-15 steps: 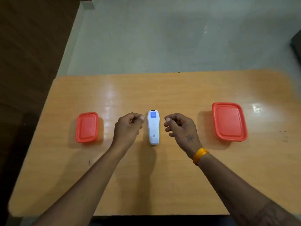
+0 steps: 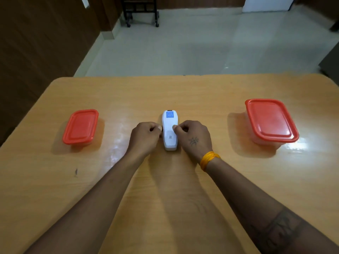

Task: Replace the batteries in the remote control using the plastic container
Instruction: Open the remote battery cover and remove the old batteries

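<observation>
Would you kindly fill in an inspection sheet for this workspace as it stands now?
Surface: wooden table, glossy with glare patches, small dark mark near the left edge.
Job's things: white remote lying back-up at centre; small container at left and large container at right, both with red lids on.
Clutter: nothing seen.
Grippers: left hand and right hand flank the remote, fingers curled, thumbs touching its sides; remote not lifted.
Cables: nothing seen.
Surroundings: pale tiled floor, dark wood wall at left, black wheeled stand at the far side.
</observation>
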`<state>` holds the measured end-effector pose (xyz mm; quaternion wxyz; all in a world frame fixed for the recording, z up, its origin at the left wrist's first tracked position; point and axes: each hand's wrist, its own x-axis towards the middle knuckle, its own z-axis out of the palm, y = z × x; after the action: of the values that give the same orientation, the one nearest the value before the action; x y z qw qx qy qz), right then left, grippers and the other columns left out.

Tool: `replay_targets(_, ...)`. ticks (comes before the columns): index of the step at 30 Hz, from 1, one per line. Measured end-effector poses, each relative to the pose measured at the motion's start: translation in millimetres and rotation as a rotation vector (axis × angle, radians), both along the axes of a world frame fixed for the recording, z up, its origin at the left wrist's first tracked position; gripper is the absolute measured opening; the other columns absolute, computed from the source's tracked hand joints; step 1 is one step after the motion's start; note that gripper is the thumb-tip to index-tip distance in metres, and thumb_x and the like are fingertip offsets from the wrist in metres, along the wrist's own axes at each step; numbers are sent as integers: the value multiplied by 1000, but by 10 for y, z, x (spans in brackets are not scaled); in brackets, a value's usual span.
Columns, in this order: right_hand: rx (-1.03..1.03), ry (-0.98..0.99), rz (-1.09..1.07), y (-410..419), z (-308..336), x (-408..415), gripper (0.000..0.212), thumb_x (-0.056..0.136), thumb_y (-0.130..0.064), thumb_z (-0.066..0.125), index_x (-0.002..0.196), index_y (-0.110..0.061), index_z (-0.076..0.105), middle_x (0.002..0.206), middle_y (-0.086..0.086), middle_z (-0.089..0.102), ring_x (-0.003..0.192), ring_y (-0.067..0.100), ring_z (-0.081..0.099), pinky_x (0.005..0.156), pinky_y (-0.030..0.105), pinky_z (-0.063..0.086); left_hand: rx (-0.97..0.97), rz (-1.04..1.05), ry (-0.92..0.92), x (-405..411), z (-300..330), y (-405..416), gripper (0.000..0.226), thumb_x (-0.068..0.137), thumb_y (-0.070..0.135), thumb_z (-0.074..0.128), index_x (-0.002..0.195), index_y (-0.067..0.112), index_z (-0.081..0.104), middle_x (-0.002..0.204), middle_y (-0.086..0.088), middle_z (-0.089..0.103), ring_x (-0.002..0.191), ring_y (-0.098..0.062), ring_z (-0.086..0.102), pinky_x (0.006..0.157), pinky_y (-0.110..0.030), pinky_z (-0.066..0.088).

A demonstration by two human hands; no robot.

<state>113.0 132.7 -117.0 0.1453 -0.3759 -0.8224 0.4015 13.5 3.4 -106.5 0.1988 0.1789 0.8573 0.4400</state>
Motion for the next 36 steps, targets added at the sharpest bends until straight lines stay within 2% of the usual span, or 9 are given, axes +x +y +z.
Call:
replay_targets(8, -158, 113, -42, -156, 103, 160, 22, 94, -30, 66, 103, -13, 77, 101, 5, 77, 96, 26, 69, 81, 36, 54, 105, 7, -125, 286, 73, 23, 60, 75, 32, 51, 131, 29, 74, 124, -1, 78, 113, -25, 73, 100, -47, 59)
replay_targets(11, -371, 191, -76, -235, 126, 277, 26, 93, -31, 71, 115, -18, 67, 110, 6, 74, 100, 24, 71, 89, 42, 60, 208, 70, -241, 469, 163, -25, 48, 82, 23, 61, 128, 27, 72, 119, -6, 79, 103, -27, 77, 84, -37, 62)
replay_targets(14, -591, 231, -71, -320, 166, 450, 31, 93, -23, 74, 121, -18, 64, 109, 10, 76, 94, 25, 74, 79, 42, 64, 296, 126, -352, 631, 215, -160, 38, 91, 2, 68, 126, 15, 70, 110, -15, 80, 87, -28, 78, 63, -27, 58)
replay_targets(19, -732, 356, -30, -502, 337, 847, 35, 94, -13, 75, 127, -12, 65, 108, 12, 78, 92, 27, 77, 66, 37, 64, 400, 98, -478, 908, 306, -414, 32, 95, 4, 68, 127, 5, 71, 102, -16, 82, 88, -30, 81, 80, -36, 63)
replay_targets(24, -770, 422, 13, -625, 541, 1227, 31, 95, -12, 75, 125, -14, 70, 109, 12, 81, 96, 27, 78, 64, 30, 62, 513, 104, -556, 1255, 524, -486, 25, 100, 24, 71, 112, 2, 74, 98, -17, 82, 73, -24, 80, 61, -29, 62)
replay_targets(28, -773, 420, 13, -691, 614, 1458, 23, 98, -23, 74, 115, -8, 76, 105, 15, 82, 89, 26, 78, 62, 29, 61, 508, 78, -537, 1467, 570, -560, 29, 98, 23, 73, 114, -1, 73, 99, -16, 83, 78, -24, 80, 61, -27, 62)
replay_targets(32, -769, 433, -29, -765, 560, 1512, 47, 95, -37, 76, 112, 7, 74, 97, 18, 82, 91, 33, 81, 67, 35, 65, 529, 69, -535, 1612, 555, -638, 31, 99, 27, 73, 114, 0, 73, 99, -16, 83, 81, -26, 80, 62, -30, 62)
replay_targets(34, -791, 453, -17, -808, 531, 1484, 49, 96, -35, 75, 114, 10, 72, 98, 19, 82, 92, 35, 81, 73, 40, 67, 529, 107, -526, 1633, 539, -656, 32, 100, 33, 71, 110, 2, 76, 99, -15, 83, 78, -26, 81, 63, -32, 63)
replay_targets(36, -786, 446, -4, -852, 525, 1452, 48, 97, -34, 74, 114, 10, 72, 97, 18, 82, 87, 31, 81, 68, 37, 66, 531, 136, -513, 1621, 519, -673, 35, 98, 35, 73, 108, 2, 77, 97, -15, 83, 77, -27, 81, 65, -34, 63)
